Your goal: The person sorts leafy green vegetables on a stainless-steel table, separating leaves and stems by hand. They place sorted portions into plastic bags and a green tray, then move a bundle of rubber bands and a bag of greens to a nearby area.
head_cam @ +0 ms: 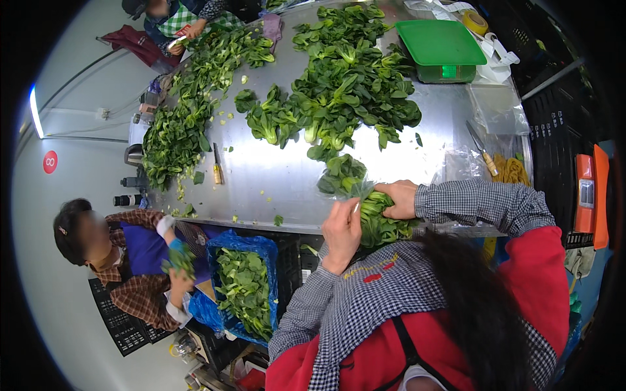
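Note:
At the near edge of a steel table (274, 195), my left hand (342, 229) pinches the edge of a clear plastic bag (325, 188) with bok choy leaves showing in it. My right hand (398, 198) grips a bunch of bok choy (379, 220) against the front of my checked apron, close to the bag's mouth. How far the bunch reaches into the bag cannot be told. Beyond my hands spreads a large pile of bok choy (342, 93). A knife with a wooden handle (483, 150) lies to the right.
A scale with a green tray (440, 44) stands at the far right, near flat plastic bags (499, 107) and a yellow cloth (511, 171). Another knife (216, 166) lies left of centre. A co-worker (142, 264) holds greens beside a blue-lined crate (244, 288); another person (190, 24) works at the upper left.

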Available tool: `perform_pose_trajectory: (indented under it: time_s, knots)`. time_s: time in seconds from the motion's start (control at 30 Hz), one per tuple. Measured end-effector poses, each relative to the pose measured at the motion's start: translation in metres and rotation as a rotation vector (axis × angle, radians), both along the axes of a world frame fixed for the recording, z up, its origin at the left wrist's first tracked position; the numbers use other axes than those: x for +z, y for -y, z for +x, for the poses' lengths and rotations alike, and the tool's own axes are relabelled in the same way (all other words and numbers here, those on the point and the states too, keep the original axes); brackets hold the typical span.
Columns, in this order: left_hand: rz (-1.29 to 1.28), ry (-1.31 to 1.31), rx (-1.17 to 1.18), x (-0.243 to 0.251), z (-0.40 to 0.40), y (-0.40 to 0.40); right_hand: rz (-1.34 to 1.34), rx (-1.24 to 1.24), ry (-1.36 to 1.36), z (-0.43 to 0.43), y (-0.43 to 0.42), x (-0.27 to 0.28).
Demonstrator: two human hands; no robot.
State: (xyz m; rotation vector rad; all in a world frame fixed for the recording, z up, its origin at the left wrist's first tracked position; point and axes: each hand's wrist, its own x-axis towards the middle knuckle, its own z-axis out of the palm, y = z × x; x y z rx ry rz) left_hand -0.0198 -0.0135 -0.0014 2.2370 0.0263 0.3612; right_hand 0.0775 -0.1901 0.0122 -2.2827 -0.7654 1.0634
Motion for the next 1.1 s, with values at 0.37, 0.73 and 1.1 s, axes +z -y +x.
perform_pose_trajectory:
  time_s: [0.37, 0.73, 1.1]
  knots:
    - [-0.026, -0.018, 0.000, -0.009, -0.005, 0.001, 0.275, -0.233, -0.330, -0.013, 0.012, -0.023]
    - [-0.324, -0.232, 0.058, 0.001, -0.001, 0.004, 0.319, -0.747, -0.431, -0.015, -0.007, -0.019]
    - [-0.387, -0.097, 0.103, -0.006, 0.046, 0.005, -0.205, 0.108, -0.054, 0.040, -0.037, -0.035]
